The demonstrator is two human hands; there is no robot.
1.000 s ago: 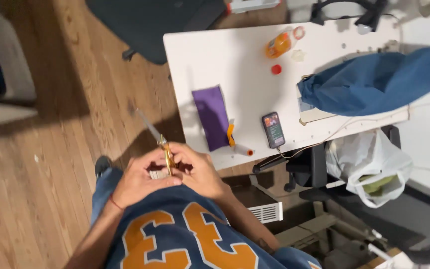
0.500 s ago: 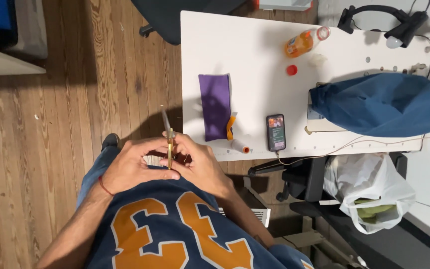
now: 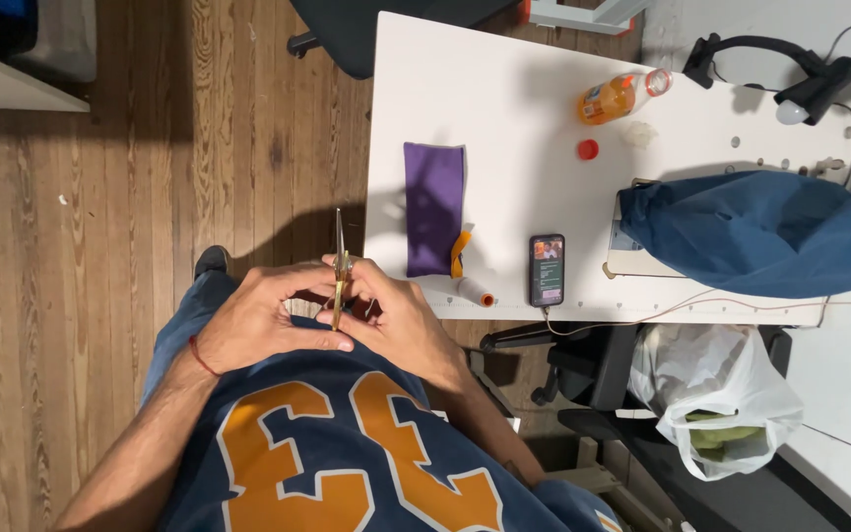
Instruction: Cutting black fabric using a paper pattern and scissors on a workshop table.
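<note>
Hands and Scissors Position, Seated at Worktop

The person sits in a navy shirt with large orange characters. Both hands meet in front of the torso, above the lap. The left hand (image 3: 263,320) is curled closed, fingers wrapped toward the thumb, gripping the lower part of a pair of gold-handled scissors (image 3: 339,266). The right hand (image 3: 396,315) is likewise closed, fingers folded against the same handles from the other side. The two hands touch each other around the tool. The scissor blades stand upright, pointing away from the body over the wooden floor (image 3: 100,246), just beside the near edge of the worktop (image 3: 504,99). Whether the blades are parted cannot be told.

On the white worktop, nearest the hands, a purple cloth (image 3: 433,207) lies flat. An orange strip (image 3: 460,251) touches its near corner. A white spool with an orange end (image 3: 475,292) lies near the edge. A phone (image 3: 547,269) lies beside it, with a cable at its near end. Farther right, a blue fabric bundle (image 3: 760,232) covers part of the surface. At the far side lie a red cap (image 3: 588,150) and an orange drink bottle (image 3: 618,97).
</note>
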